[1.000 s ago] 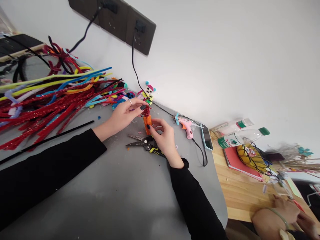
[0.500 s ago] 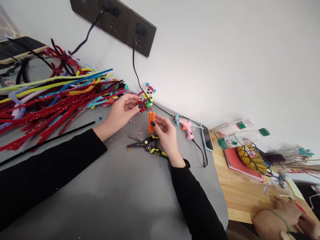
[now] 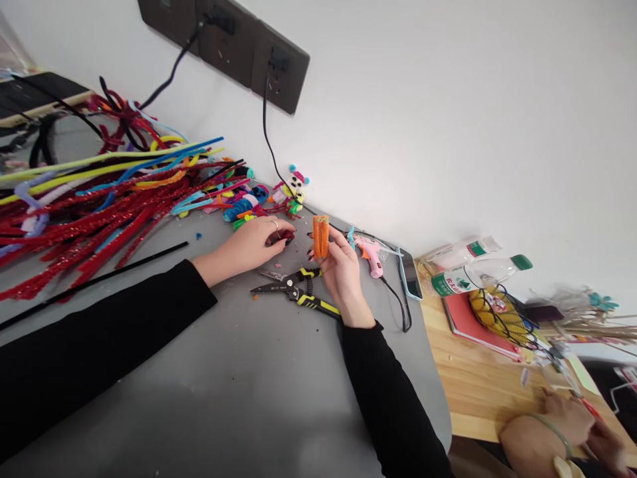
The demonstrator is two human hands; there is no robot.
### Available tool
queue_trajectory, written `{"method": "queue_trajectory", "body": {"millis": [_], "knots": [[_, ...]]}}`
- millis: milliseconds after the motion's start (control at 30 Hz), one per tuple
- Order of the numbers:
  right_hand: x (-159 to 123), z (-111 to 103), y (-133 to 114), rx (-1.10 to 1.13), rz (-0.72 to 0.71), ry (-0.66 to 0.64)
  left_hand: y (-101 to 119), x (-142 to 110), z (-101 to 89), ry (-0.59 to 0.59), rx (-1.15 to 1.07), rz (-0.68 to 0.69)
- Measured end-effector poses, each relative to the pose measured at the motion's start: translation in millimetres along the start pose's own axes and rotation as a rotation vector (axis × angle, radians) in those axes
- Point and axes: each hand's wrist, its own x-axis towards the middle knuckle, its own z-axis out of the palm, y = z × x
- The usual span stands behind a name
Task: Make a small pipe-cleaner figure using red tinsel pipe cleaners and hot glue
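My right hand (image 3: pixel 343 275) grips an orange bundle of fuzzy pipe cleaner (image 3: pixel 321 238), held upright above the grey table. To its left, my left hand (image 3: pixel 251 242) pinches a small dark red fuzzy piece (image 3: pixel 287 236), mostly hidden by the fingers. A gap separates the two held pieces. Yellow-and-black pliers-like cutters (image 3: pixel 293 287) lie with jaws apart just below both hands. Behind the left hand sits a small figure with blue ears (image 3: pixel 294 180), beside a blue striped fuzzy piece (image 3: pixel 243 206).
Many colourful pipe cleaners (image 3: pixel 134 192) are heaped at left. A pink glue gun (image 3: pixel 372 255) with its cord and a phone (image 3: pixel 410 272) lie on the right. Farther right are plastic bottles (image 3: pixel 478 275), a red notebook (image 3: pixel 478 325) and another person's hands (image 3: pixel 567 418). A wall socket strip (image 3: pixel 243 43) hangs above.
My left hand has drawn back from the small figures toward me, now with the dark red piece. My right hand has shifted right and turned the orange bundle.
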Motion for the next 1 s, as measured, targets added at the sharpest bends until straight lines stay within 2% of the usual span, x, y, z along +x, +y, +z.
{"method": "queue_trajectory", "body": {"millis": [167, 400, 767, 933, 1000], "knots": [[-1, -1, 1, -0.073, -0.040, 0.018, -1, -1, 0.9, 0.050, 0.023, 0.060], [-2, 3, 1, -0.085, -0.060, -0.038, 20, -4, -7.1, 0.139, -0.224, 0.101], [-4, 8, 4, -0.184, -0.042, -0.061, 20, -5, -13.0, 0.297, -0.050, 0.124], [-3, 6, 3, -0.228, -0.054, -0.005, 19, -5, -16.6, 0.346, -0.002, -0.003], [-4, 6, 2, -0.270, -0.049, -0.001, 18, -5, -16.2, 0.344, -0.007, 0.004]]}}
